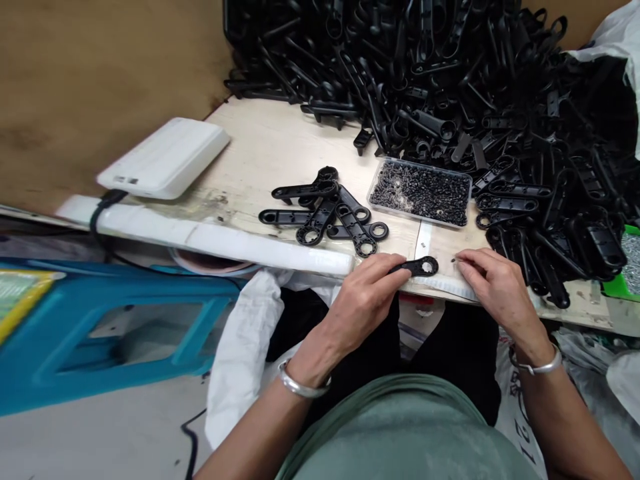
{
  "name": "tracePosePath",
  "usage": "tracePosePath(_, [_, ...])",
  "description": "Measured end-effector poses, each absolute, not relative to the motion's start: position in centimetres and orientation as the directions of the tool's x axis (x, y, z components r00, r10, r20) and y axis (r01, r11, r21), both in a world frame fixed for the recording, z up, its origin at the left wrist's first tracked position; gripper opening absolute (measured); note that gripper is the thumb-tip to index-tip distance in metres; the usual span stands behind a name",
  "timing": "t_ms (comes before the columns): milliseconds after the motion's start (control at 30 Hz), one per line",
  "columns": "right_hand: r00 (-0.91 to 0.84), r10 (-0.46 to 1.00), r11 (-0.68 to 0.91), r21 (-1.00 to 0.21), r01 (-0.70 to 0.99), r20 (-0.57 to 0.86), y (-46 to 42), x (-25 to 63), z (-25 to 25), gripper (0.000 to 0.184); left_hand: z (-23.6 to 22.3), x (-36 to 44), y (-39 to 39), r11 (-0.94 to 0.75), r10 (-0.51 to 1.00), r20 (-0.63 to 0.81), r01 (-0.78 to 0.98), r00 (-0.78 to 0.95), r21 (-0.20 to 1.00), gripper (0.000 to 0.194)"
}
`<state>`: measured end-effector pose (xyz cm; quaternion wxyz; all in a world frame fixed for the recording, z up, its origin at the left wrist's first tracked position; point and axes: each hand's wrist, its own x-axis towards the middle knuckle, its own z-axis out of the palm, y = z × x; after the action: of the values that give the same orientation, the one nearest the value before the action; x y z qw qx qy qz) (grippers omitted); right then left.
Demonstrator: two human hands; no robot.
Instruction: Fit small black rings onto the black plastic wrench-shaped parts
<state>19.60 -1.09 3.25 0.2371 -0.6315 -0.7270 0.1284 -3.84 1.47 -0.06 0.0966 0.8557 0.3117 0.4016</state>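
My left hand (367, 293) grips a black plastic handle part (429, 266) near the table's front edge, its round ringed end pointing right. Close by on the right, my right hand (493, 283) has thumb and forefinger pinched together, with a tiny dark piece (454, 260) at the tips. Whether that piece is a screw I cannot tell. Behind both hands stands a clear plastic box (419, 219) full of small dark pieces. To its left lies a loose group of similar black handle parts (320, 212).
A large heap of black plastic parts (400, 73) covers the back and right of the table. A white box-shaped device (165, 157) with a black cable sits at the left. A green tray (631, 267) of small metal pieces is at the far right. A blue plastic stool (45, 373) stands below.
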Motion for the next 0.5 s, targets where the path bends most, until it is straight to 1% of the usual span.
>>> tracePosePath(133, [-0.108, 0.979, 0.173, -0.422, 0.890, 0.174, -1.1, 19.3, 2.7, 0.017, 0.5, -3.6, 1.8, -0.788, 0.613, 0.601, 0.450, 0.513, 0.420, 0.012])
tracePosePath(233, [-0.090, 0.979, 0.157, -0.400, 0.903, 0.183, -1.0, 19.2, 2.4, 0.014, 1.7, -2.5, 3.2, -0.780, 0.622, 0.557, 0.494, 0.550, 0.384, 0.017])
tracePosePath(300, [-0.078, 0.979, 0.148, -0.396, 0.906, 0.188, -1.0, 19.1, 2.3, 0.012, 2.5, -1.5, 4.5, -0.775, 0.628, 0.480, 0.545, 0.612, 0.320, 0.022])
tracePosePath(400, [-0.072, 0.981, 0.142, -0.405, 0.903, 0.182, -0.8, 19.2, 2.3, 0.011, 3.2, -0.2, 6.4, -0.797, 0.604, 0.313, 0.568, 0.733, 0.206, 0.020])
tracePosePath(500, [-0.071, 0.984, 0.133, -0.411, 0.902, 0.163, -0.7, 19.2, 2.4, 0.010, 3.3, 0.6, 7.5, -0.819, 0.573, 0.201, 0.551, 0.795, 0.158, 0.020])
